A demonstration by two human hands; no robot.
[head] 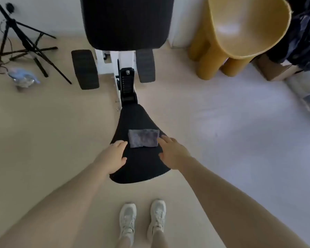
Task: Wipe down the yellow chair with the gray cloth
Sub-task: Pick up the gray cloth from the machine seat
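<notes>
Both your forearms reach down over your white shoes point(142, 221) to the gray cloth point(143, 138), which lies folded flat on the black padded seat point(138, 165) straight ahead of you; your right hand point(172, 154) has its grip open and empty, fingertips seemingly just touching the cloth's right edge, though blur makes contact hard to call. Your left hand point(114, 156), also open and holding nothing, rests on the seat's left edge just beside the cloth, likely to steady you. Outward, the yellow chair point(240, 33) stands well apart at upper right, not yet wiped.
</notes>
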